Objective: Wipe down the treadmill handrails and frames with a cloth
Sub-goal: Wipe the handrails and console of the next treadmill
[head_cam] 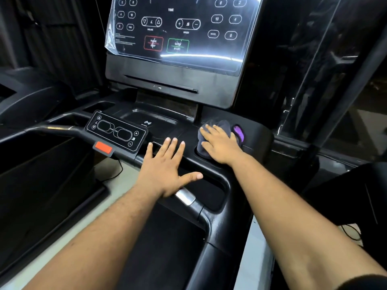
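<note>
A black treadmill fills the view, its console deck (167,126) running across the middle. My right hand (219,144) lies flat, fingers spread, pressing a dark grey cloth (222,124) onto the right end of the deck, over a cup recess. My left hand (165,170) rests open and flat on the front crossbar (211,174), holding nothing. The right handrail (211,222) curves down from the crossbar toward me, with a silver pulse sensor (185,196) just below my left palm. The left handrail (56,128) runs off to the left.
A small control panel (117,130) with an orange-red stop tab (103,147) sits left of my left hand. The big display (182,28), covered with plastic film, stands behind the deck. A purple object (238,131) lies beside the cloth. Another machine (25,97) is at the far left.
</note>
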A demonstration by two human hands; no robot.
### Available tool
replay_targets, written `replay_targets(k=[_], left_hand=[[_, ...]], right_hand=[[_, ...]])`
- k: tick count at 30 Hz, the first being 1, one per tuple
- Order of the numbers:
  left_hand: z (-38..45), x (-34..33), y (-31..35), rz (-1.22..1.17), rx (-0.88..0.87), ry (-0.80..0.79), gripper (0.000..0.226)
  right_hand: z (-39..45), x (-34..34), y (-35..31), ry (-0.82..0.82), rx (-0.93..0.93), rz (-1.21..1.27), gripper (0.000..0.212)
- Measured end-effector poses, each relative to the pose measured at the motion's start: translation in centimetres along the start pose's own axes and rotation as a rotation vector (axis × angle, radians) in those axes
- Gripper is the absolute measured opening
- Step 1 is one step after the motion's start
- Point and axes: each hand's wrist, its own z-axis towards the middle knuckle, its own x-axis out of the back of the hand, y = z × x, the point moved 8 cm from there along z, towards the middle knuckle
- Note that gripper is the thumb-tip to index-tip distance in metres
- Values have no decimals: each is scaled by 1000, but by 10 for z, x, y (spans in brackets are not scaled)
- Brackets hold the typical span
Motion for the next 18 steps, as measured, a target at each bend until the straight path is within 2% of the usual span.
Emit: replay_targets(k=[2,3,6,7,9,12,15,16,18], left_hand=[[-1,0,1,6,-7,4,132],[-1,1,0,4,-6,5,132],[0,-1,-1,-11,4,6,131],[1,-1,-1,-12,2,1,131],[1,-2,1,-8,-2,-8,130],[1,0,2,-1,5,2,133],[-2,2,1,8,9,4,135],[-2,2,2,8,8,2,135],[-2,1,1,7,10,5,135]], right_hand=[[-2,3,20,3,29,-28,59],[-4,5,38,12,-28,-38,61],[-6,5,81,4,-364,72,64],[-3,5,76,2,-406,81,64],[1,6,47,39,-366,18,62],[-6,8,5,141,-177,-42,56],[-19,10,5,89,-35,-39,56],[-22,7,14,43,-36,-43,60],[-21,3,40,-37,-157,-8,73]])
